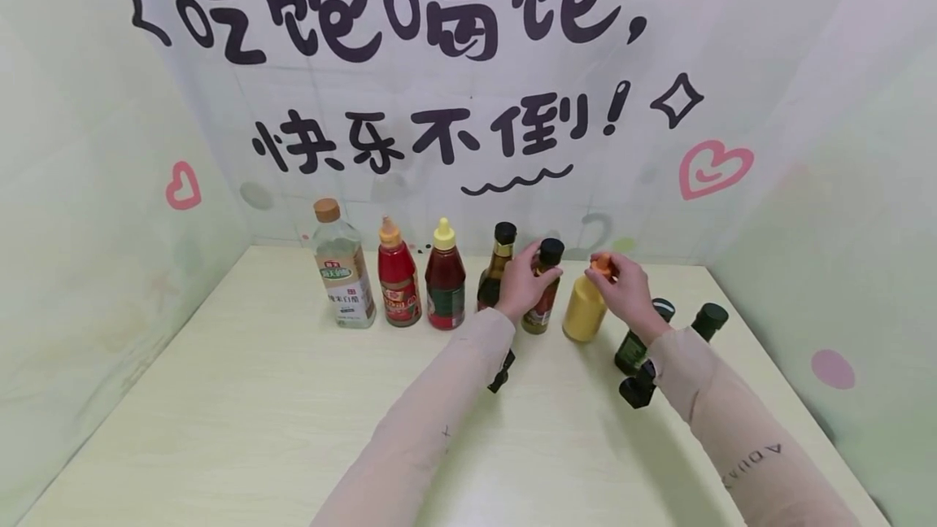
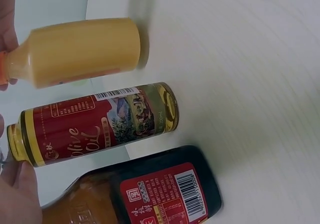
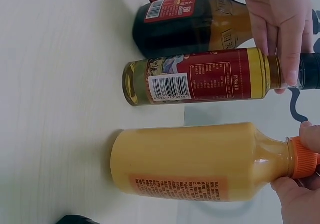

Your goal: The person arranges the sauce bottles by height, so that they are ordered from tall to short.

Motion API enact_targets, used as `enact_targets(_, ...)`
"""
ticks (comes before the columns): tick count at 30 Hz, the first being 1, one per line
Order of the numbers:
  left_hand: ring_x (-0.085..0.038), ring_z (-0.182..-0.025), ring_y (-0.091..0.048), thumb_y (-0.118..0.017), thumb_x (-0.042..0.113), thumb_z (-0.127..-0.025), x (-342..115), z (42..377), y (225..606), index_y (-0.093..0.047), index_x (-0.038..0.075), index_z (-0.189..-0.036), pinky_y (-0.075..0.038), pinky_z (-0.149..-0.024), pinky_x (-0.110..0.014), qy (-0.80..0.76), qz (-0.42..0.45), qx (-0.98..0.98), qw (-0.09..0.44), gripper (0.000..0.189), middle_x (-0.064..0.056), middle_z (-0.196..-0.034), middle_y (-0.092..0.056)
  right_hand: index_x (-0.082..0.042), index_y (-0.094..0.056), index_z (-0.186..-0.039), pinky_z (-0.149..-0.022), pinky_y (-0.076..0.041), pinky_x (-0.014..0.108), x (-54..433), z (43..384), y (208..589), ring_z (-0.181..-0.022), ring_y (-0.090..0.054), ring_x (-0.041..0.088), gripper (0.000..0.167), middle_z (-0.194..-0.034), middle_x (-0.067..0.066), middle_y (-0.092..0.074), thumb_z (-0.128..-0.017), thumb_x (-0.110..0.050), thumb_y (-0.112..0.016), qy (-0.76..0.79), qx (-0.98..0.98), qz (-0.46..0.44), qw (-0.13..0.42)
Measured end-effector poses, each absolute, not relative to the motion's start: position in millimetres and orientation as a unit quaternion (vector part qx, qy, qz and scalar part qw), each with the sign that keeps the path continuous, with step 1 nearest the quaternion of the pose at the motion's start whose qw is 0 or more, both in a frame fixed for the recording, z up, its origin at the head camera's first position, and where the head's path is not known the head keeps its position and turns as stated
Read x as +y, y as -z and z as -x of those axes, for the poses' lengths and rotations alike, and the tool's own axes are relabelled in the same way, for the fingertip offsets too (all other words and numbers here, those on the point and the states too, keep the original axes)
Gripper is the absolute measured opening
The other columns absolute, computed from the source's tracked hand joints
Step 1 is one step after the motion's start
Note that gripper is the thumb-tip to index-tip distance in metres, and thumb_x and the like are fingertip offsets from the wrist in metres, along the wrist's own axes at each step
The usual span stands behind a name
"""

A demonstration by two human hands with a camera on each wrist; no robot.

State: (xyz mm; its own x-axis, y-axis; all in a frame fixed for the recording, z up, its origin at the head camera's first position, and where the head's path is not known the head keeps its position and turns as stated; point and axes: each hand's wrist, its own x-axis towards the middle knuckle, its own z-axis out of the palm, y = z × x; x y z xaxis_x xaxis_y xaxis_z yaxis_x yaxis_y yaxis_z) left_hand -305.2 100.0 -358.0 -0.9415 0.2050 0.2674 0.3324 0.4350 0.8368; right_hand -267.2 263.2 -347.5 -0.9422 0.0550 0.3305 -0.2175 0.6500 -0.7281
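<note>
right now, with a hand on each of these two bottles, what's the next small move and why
Probably slide the yellow bottle slightly left, toward the olive oil bottle: a gap separates them, the right grip pinches the orange cap, and the left grip holds the other's neck, so could likely steady it.

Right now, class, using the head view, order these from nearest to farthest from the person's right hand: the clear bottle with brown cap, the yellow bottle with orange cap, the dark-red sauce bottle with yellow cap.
1. Yellow bottle: its cap held by the right hand.
2. Dark-red sauce bottle: farther left, mid-row.
3. Clear bottle: at the row's left end.
</note>
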Motion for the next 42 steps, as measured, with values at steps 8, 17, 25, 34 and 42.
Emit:
enact_targets(8, -0.016, -0.099, -0.056, -0.067, 0.024, -0.079, 99, 304, 355, -0.048, 0.010, -0.126, -0.043, -0.085, -0.027, 0.493, 0.153, -0.855, 0.050, 0.053, -0.006, -0.108, -0.061, 0.006, -0.052, -0.111, -0.081, -0.046, 0.041, 262, 273, 350, -0.092, -0.051, 0.030, 0.029, -0.107, 0.023, -0.054, -0.087, -0.009, -0.055, -0.412, -0.897, -0.035, 0.158)
enact_targets(17, -0.018, -0.101, -0.054, -0.066, 0.025, -0.080, 100, 303, 354, -0.044, 0.009, -0.127, -0.041, -0.088, -0.029, 0.487, 0.157, -0.858, 0.045, 0.055, -0.008, -0.110, -0.060, 0.005, -0.051, -0.114, -0.081, -0.046, 0.040, 262, 279, 353, -0.092, -0.050, 0.030, 0.030, -0.107, 0.023, -0.054, -0.088, -0.010, -0.054, -0.411, -0.899, -0.021, 0.149)
enact_targets(25, -0.022, -0.107, -0.051, -0.064, 0.024, -0.082, 97, 297, 352, -0.041, 0.005, -0.128, -0.040, -0.090, -0.031, 0.490, 0.165, -0.855, 0.041, 0.055, -0.013, -0.116, -0.055, 0.006, -0.050, -0.115, -0.077, -0.045, 0.036, 262, 280, 355, -0.088, -0.050, 0.028, 0.032, -0.104, 0.022, -0.054, -0.088, -0.010, -0.054, -0.412, -0.900, -0.015, 0.144)
enact_targets(34, -0.018, -0.109, -0.050, -0.064, 0.018, -0.082, 97, 298, 356, -0.040, 0.007, -0.129, -0.039, -0.091, -0.028, 0.520, 0.173, -0.835, 0.054, 0.054, -0.012, -0.118, -0.055, 0.005, -0.042, -0.125, -0.084, -0.044, 0.038, 265, 279, 351, -0.095, -0.047, 0.030, 0.042, -0.112, 0.023, -0.050, -0.089, -0.014, -0.053, -0.428, -0.898, -0.005, 0.102)
enact_targets(42, -0.017, -0.112, -0.048, -0.062, 0.013, -0.083, 93, 294, 359, -0.038, 0.008, -0.130, -0.040, -0.091, -0.029, 0.560, 0.187, -0.805, 0.052, 0.053, -0.008, -0.123, -0.051, 0.006, -0.020, -0.137, -0.095, -0.033, 0.047, 268, 275, 339, -0.117, -0.037, 0.039, 0.062, -0.129, 0.028, -0.036, -0.089, -0.017, -0.053, -0.424, -0.904, -0.010, 0.056)
